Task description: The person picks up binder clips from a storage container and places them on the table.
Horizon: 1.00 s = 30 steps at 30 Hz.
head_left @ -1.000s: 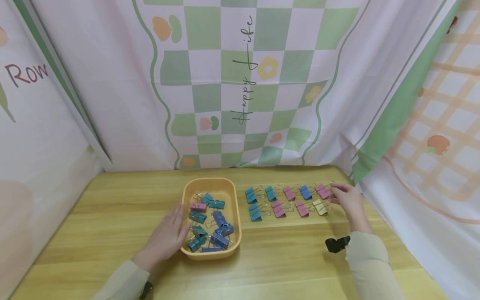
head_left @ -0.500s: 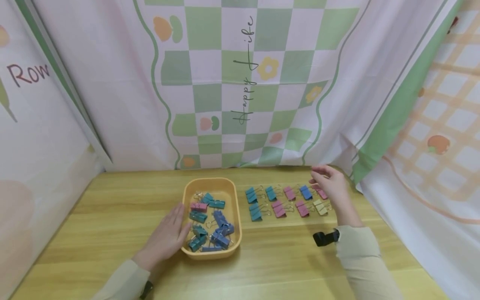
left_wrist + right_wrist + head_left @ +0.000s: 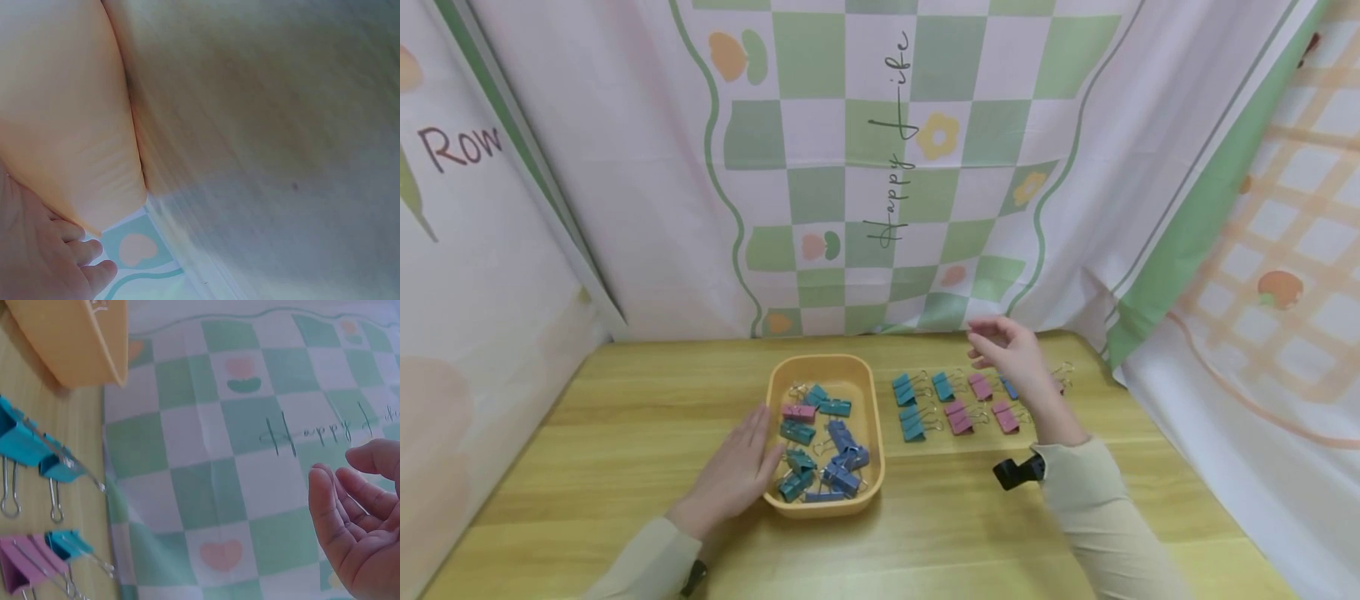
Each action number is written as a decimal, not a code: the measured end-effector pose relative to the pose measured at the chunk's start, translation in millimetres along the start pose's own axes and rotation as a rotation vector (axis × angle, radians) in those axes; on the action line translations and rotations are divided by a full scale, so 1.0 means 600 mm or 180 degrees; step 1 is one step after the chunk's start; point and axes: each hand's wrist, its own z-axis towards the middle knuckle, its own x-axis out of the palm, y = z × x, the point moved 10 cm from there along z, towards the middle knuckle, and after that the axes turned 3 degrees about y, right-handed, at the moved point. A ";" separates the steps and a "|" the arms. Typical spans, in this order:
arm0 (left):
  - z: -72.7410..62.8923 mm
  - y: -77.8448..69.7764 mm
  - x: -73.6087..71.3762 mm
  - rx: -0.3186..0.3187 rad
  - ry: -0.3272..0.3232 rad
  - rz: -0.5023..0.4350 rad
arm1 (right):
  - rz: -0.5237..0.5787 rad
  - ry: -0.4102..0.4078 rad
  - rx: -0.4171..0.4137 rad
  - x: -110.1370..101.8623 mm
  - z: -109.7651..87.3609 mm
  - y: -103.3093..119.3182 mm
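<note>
My left hand (image 3: 733, 467) lies against the left wall of an orange plastic bin (image 3: 823, 510), its fingers straight along the rim. Inside the bin is a loose pile of binder clips: teal clips (image 3: 797, 432), a pink clip (image 3: 798, 413) and purple-blue clips (image 3: 841, 478). Above the back of the table hovers my right hand (image 3: 1018, 358), fingers loosely bent and holding nothing; the right wrist view shows the gap between thumb and fingers. Below it are two rows of binder clips, with teal clips (image 3: 913, 423) at the left and pink clips (image 3: 958, 417) further right. My right hand and forearm hide some clips at the right end.
The wooden table (image 3: 625, 433) meets a checkered curtain (image 3: 880, 200) at its back edge. Patterned cloth (image 3: 1285, 292) hangs along the right side, and a white cloth (image 3: 482, 275) along the left.
My right hand has left the pink clip at the right end of the back row, rising and moving left over the rows. The left hand and the bin have stayed put.
</note>
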 end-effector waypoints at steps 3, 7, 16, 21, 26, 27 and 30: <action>0.001 0.000 0.000 0.0005 -0.0005 -0.0016 | 0.0007 0.0103 -0.0014 0.024 0.002 0.010; 0.001 0.002 0.001 0.0000 -0.0010 -0.0018 | 0.0052 0.0251 -0.0032 0.059 0.003 0.019; 0.002 0.002 0.002 -0.0001 -0.0019 -0.0032 | 0.0097 0.0630 -0.0217 0.137 0.000 0.033; 0.002 0.002 0.001 -0.0008 -0.0014 -0.0035 | 0.0075 0.0793 -0.0246 0.174 -0.006 0.037; 0.002 0.001 0.000 -0.0007 -0.0015 -0.0034 | 0.0029 0.0914 -0.0162 0.208 -0.009 0.028; 0.002 0.000 0.000 -0.0007 -0.0014 -0.0034 | 0.0031 0.0945 -0.0137 0.216 -0.010 0.026; 0.001 0.000 0.000 -0.0001 -0.0015 -0.0028 | 0.0006 0.1041 -0.0120 0.238 -0.013 0.020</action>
